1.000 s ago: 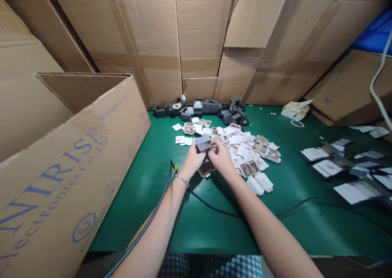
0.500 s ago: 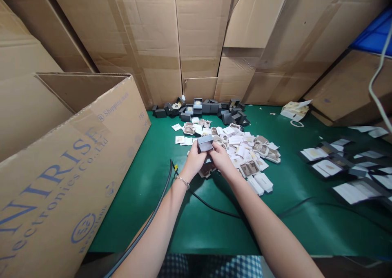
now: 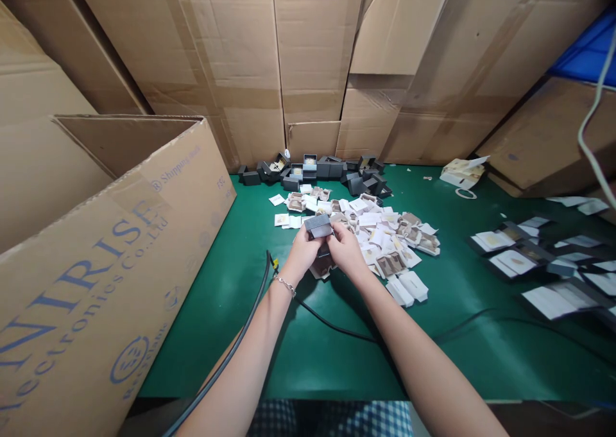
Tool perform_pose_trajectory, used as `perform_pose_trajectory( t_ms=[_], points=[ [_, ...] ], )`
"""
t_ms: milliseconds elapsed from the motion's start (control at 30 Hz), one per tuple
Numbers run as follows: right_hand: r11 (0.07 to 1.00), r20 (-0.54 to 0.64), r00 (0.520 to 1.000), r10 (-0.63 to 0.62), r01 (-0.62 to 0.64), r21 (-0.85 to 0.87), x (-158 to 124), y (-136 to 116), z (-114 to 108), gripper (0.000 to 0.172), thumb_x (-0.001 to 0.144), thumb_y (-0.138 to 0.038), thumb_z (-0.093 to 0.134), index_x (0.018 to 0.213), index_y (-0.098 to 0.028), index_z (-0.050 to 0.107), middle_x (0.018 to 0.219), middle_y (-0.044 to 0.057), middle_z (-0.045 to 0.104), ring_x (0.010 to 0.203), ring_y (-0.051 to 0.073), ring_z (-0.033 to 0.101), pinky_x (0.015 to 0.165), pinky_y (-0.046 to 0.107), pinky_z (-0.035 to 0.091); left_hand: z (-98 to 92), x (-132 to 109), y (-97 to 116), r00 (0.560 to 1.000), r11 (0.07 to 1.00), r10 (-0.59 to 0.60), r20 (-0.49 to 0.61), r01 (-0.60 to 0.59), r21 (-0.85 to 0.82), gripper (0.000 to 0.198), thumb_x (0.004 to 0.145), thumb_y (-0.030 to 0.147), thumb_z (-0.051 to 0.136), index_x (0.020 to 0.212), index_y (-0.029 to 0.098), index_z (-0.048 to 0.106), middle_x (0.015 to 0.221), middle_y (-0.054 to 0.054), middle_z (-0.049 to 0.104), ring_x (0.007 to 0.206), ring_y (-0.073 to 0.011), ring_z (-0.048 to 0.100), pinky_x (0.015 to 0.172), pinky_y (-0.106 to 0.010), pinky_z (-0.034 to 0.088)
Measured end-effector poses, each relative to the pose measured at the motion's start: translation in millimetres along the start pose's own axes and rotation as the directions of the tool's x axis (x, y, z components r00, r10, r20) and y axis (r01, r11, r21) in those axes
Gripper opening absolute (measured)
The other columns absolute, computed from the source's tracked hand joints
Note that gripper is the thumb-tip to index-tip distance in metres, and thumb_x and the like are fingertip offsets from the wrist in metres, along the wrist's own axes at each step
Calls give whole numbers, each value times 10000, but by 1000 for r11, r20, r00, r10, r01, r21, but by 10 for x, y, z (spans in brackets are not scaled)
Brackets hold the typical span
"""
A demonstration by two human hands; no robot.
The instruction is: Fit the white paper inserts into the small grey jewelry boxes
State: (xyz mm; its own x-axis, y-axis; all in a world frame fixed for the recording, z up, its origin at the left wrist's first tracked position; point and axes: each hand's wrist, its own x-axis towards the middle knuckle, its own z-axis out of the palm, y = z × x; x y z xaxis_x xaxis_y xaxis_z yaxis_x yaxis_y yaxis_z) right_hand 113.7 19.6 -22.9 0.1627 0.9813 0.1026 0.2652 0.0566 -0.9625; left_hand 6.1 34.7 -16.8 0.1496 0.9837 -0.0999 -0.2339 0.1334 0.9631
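Observation:
A small dark grey box (image 3: 318, 226) is held between my two hands over the table's middle. My left hand (image 3: 303, 251) is closed around its left side, a chain bracelet on that wrist. On the right side, the fingers of my right hand (image 3: 345, 246) are closed against the same box. Its inside is hidden from me. Just beyond and to the right spreads a pile of white cards and folded papers (image 3: 369, 220), mixed with brownish-grey moulded inserts (image 3: 391, 264). Below the held box, a dark piece shows between my hands, too covered to name.
Several small black boxes (image 3: 332, 168) line the back of the green table (image 3: 332, 366). A large cardboard carton (image 3: 144, 244) stands at the left. Opened black boxes with white cards (image 3: 514, 264) lie at the right. A black cable (image 3: 337, 329) runs under my forearms.
The held box has shifted slightly left and tilted, and its front face now looks narrower. My right fingers have moved a little along its edge.

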Motion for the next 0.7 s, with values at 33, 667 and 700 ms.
perform_pose_trajectory(
  t_ms=[33,667,700],
  points=[
    [1000,14,1000,-4,5,-17,-12,-7,2,190,695,-252,444,803,-212,595,692,-22,588,660,155,517,635,274,420,-9,5,3,1000,999,-15,2,15,-29,327,599,93,607,921,142,631,962,-77,697,933,-231,618,891,-367,459],
    [988,128,989,77,-93,127,34,44,39,210,685,-301,474,824,-197,593,704,-18,587,638,136,518,545,232,410,-28,2,32,1000,1000,-21,-2,20,-14,231,645,160,553,847,145,663,863,-52,691,831,-197,607,803,-315,475],
    [988,131,988,80,-96,122,33,43,39,214,688,-303,475,833,-200,593,697,-22,585,626,133,515,539,231,408,-31,-1,35,1000,1000,-19,-2,19,11,213,656,172,567,845,146,661,866,-54,690,831,-198,606,803,-317,475]
  ],
)
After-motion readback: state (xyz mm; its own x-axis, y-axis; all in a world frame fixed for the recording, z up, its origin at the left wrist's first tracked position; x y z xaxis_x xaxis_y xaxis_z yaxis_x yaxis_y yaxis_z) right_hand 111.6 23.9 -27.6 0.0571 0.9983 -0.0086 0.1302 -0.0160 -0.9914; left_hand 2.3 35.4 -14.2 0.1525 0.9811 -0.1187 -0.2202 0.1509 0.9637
